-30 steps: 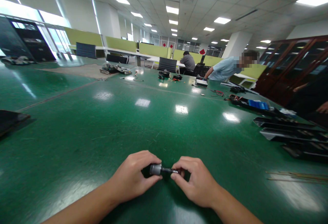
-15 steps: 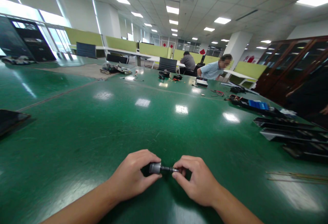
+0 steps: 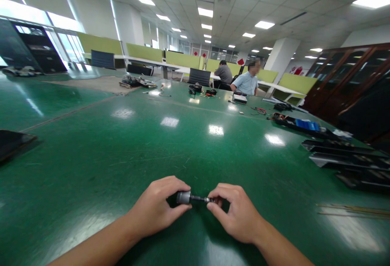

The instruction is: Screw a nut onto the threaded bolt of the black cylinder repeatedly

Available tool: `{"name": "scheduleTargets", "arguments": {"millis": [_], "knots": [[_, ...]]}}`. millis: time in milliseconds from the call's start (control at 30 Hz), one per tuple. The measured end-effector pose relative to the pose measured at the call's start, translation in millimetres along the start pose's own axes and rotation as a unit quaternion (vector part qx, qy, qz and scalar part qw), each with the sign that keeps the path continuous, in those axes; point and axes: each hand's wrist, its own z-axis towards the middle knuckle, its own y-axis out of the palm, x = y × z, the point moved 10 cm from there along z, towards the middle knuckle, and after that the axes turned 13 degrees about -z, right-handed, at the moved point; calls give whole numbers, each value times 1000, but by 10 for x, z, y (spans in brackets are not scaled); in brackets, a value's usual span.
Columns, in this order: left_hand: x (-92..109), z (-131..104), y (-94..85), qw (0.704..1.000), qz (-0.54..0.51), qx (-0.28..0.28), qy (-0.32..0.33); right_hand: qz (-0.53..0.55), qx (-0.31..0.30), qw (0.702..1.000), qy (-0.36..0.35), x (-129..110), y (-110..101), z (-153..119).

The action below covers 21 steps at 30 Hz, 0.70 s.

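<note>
Low in the middle of the head view, a small motor-like part lies level between my hands. It has a grey cylinder [image 3: 183,197] at its left end and a thin dark shaft [image 3: 198,198] reaching right. My left hand [image 3: 159,205] is closed on the cylinder, thumb below and fingers above. Thumb and fingertips of my right hand [image 3: 234,209] pinch the shaft's shiny right end, which they partly hide. Both hands are just over the green table [image 3: 152,148].
Thin brass-coloured rods [image 3: 353,209] lie at right, below black metal channels [image 3: 347,158]. A black tray with blue pieces [image 3: 307,125] sits farther back. A dark flat object [image 3: 15,144] is at the left edge. A person in light blue [image 3: 246,83] is across the table.
My right hand has shifted slightly right, and a little more of the shaft shows between my hands. The person in light blue has moved left and straightened up.
</note>
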Motion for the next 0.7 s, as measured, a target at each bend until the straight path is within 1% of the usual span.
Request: {"name": "scheduleTargets", "arguments": {"millis": [533,633,700], "knots": [[-24,-2,-43,1000,10,5,-10,-4,7,1000,-1,2,-29,6],[-37,14,-43,999,21,2,-24,-5,9,1000,0,15,-49,9],[-97,27,-84,998,45,2,-52,-5,13,1000,1,29,-70,10]]}}
